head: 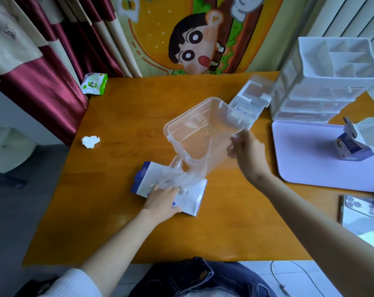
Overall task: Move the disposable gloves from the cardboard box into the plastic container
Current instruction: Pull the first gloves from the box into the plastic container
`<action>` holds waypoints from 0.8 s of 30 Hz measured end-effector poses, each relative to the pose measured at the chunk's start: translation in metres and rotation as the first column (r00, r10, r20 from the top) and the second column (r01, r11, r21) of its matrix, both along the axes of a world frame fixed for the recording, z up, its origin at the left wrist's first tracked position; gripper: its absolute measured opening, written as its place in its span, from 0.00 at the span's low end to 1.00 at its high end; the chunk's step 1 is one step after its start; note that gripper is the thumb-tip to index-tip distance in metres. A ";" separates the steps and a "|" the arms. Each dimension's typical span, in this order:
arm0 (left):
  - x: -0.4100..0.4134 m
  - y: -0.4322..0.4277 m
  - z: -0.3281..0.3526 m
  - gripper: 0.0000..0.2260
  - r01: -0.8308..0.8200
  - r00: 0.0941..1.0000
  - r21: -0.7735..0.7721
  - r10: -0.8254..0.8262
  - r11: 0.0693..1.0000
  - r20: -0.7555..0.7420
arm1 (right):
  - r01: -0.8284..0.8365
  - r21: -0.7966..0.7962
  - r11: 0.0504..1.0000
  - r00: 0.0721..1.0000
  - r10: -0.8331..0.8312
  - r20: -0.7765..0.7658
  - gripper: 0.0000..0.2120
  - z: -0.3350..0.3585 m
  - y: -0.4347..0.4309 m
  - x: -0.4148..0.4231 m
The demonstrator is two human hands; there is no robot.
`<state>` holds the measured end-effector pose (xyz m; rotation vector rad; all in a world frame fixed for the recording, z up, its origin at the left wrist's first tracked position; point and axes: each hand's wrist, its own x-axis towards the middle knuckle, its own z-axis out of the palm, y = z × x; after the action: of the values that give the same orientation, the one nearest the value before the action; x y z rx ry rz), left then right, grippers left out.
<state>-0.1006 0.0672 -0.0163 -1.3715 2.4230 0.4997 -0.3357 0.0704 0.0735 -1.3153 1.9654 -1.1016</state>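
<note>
A flat white and blue cardboard box (190, 200) lies on the wooden table (121, 211) near its middle. My left hand (160, 202) rests on the box and holds it down. A thin clear disposable glove (194, 166) stretches from the box's opening up to my right hand (248, 151), which pinches its upper end; the hand is blurred. Just behind, the clear plastic container (181, 121) stands open with its lid (244, 112) flipped back to the right. The glove hangs in front of the container's near wall.
A crumpled white tissue (90, 141) and a green wipes pack (94, 83) lie at the table's left. A white drawer organiser (323, 86), a lilac tray (310, 163) with a small open carton (353, 144), and a phone (357, 219) are at the right.
</note>
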 end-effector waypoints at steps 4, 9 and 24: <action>0.006 -0.008 0.003 0.24 -0.052 0.992 -0.070 0.059 0.996 0.110 | 0.026 -0.044 0.999 0.998 -0.028 -0.052 0.06 0.020 -0.007 -0.030; -0.017 -0.017 0.033 0.17 -0.096 0.953 -0.189 0.145 0.977 0.267 | -0.054 0.025 0.998 0.981 0.058 -0.186 0.09 0.010 0.003 -0.042; -0.080 -0.031 0.058 0.14 -0.035 0.999 -0.210 0.034 0.977 -0.011 | -0.087 0.097 0.992 0.974 0.105 -0.201 0.08 0.015 0.009 -0.059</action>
<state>-0.1805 0.0364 0.0412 -1.4997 2.5207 0.2616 -0.3947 0.0792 0.0883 -1.5112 2.0472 -0.8531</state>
